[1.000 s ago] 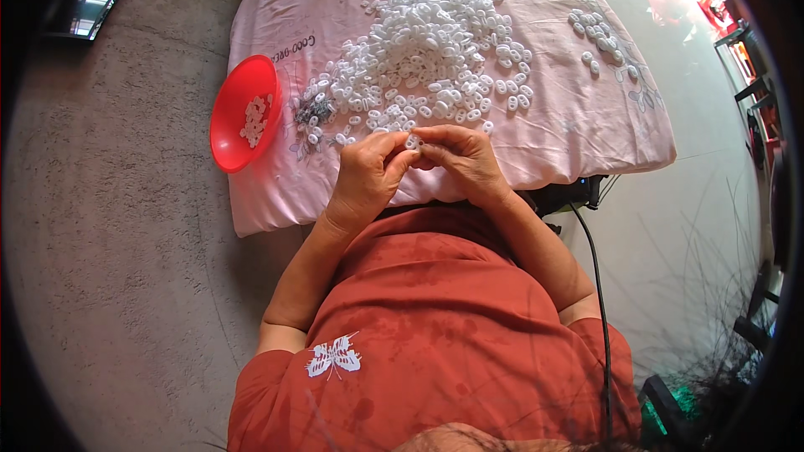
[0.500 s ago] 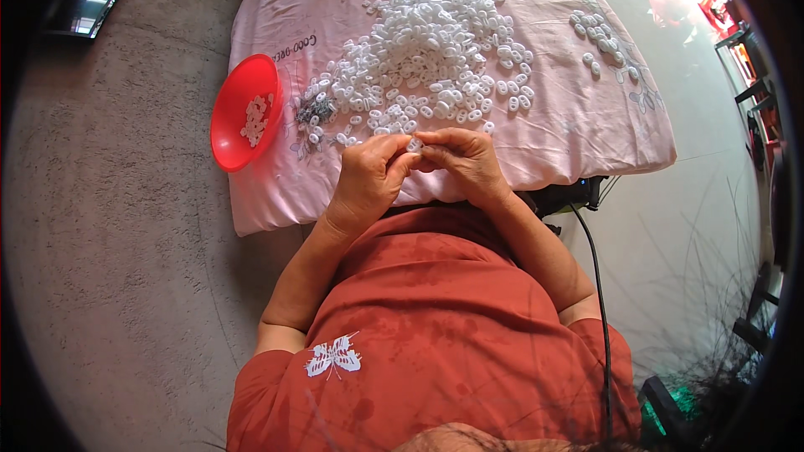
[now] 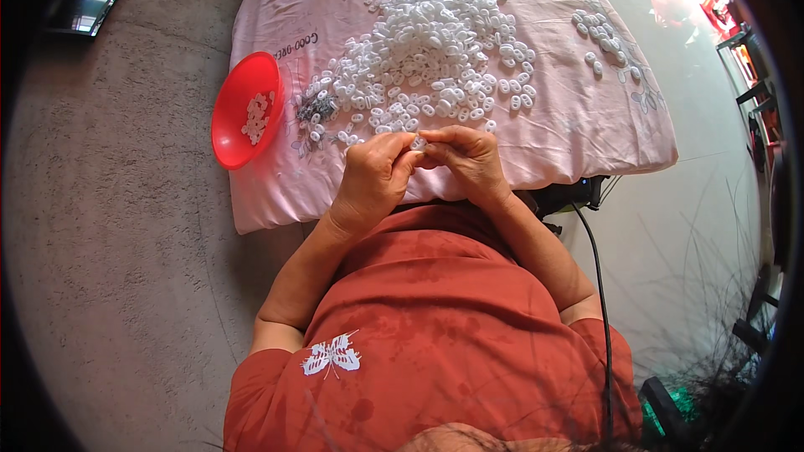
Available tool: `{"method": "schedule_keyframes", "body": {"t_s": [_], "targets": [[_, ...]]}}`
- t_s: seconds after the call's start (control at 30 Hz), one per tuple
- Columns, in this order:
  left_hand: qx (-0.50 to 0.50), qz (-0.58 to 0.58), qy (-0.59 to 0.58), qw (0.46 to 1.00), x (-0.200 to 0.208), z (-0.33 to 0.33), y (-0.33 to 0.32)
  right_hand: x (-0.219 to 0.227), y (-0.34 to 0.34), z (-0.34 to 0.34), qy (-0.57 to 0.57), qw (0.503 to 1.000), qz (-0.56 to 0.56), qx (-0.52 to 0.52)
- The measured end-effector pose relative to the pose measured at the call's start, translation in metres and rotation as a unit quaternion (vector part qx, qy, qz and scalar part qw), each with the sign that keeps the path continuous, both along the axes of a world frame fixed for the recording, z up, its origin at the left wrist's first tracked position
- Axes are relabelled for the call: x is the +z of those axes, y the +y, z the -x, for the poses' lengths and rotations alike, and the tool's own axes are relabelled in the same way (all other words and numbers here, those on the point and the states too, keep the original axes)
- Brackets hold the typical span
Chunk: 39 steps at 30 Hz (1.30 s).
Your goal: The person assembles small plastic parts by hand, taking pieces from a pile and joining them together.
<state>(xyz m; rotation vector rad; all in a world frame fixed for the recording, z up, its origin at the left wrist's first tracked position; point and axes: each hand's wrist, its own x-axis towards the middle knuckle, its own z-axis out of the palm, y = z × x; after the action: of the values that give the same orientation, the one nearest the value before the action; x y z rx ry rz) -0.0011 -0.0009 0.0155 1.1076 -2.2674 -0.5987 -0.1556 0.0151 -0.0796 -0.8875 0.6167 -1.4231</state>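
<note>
Nothing moved; both hands' fingers point(image 3: 412, 151) pinch tiny white piece point(image 3: 418, 144), axis unclear.

I wear an orange-red short-sleeved shirt point(image 3: 435, 318) with a small white butterfly print point(image 3: 333, 356); my forearms are bare.

Support surface: a pink cloth point(image 3: 578, 130) spread over a low raised surface, which stands on a grey concrete floor point(image 3: 109, 243). On the cloth — a broad heap of small white plastic pieces point(image 3: 435, 42), a small cluster of dark grey pieces point(image 3: 318, 106), possibly metal, and a red bowl point(image 3: 239, 117) overhanging the left edge.
</note>
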Motion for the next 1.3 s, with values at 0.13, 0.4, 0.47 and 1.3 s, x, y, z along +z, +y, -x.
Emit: {"method": "schedule_keyframes", "body": {"t_s": [0.13,0.4,0.47,1.3], "targets": [[-0.008,0.004,0.006,1.000,0.002,0.003,0.000,-0.001,0.000,-0.001,0.006,1.000,0.007,-0.018],[-0.015,0.028,0.015,0.999,-0.002,0.005,0.001,-0.001,0.001,0.000,0.010,0.999,0.014,-0.034],[-0.016,0.031,0.022,0.999,-0.002,0.006,-0.001,-0.001,0.002,-0.001,0.019,0.999,0.013,-0.041],[0.035,-0.158,0.067,0.985,-0.009,-0.010,-0.006,-0.003,0.002,-0.007,0.039,0.998,0.022,-0.050]]}}
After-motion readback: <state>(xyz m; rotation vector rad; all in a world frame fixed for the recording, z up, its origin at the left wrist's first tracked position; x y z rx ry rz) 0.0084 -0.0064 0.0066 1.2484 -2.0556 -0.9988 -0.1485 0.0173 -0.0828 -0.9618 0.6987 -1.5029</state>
